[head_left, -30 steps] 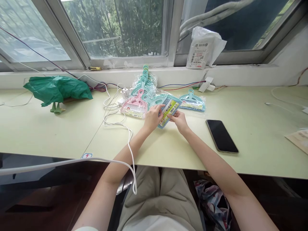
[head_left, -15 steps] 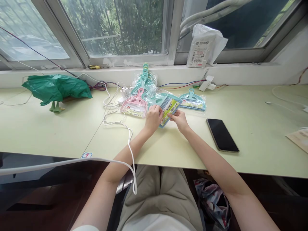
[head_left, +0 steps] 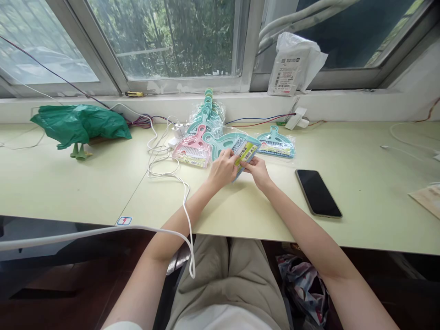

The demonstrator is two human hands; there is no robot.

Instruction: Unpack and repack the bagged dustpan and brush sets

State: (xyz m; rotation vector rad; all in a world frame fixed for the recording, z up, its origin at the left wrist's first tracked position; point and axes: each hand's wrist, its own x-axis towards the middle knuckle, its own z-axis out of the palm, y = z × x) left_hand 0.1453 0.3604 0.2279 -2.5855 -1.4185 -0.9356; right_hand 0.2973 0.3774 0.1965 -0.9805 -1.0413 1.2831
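Observation:
Between my hands is a teal mini dustpan and brush set [head_left: 223,142] with a yellow-green printed label, tilted above the table. My right hand [head_left: 257,170] pinches its lower right edge, thumb on the label. My left hand [head_left: 222,170] is closed on the label side, its fingertips pressed to the front and covering part of the print. A pink set [head_left: 193,149] in clear plastic lies just left of the held one. To its right rests another wrapped teal set [head_left: 275,143]. Several more teal sets [head_left: 206,117] are stacked behind, by the wall.
A black phone [head_left: 318,193] lies at right on the table [head_left: 247,215]. White cables [head_left: 165,174] tangle at left and hang over the front edge. A green plastic bag [head_left: 80,124] sits far left. On the windowsill are a white package [head_left: 288,66] and a yellow-black tool [head_left: 134,94].
My left hand has slid a little to the right over the label, covering more of its lower part. My right hand keeps its hold, almost in the same place.

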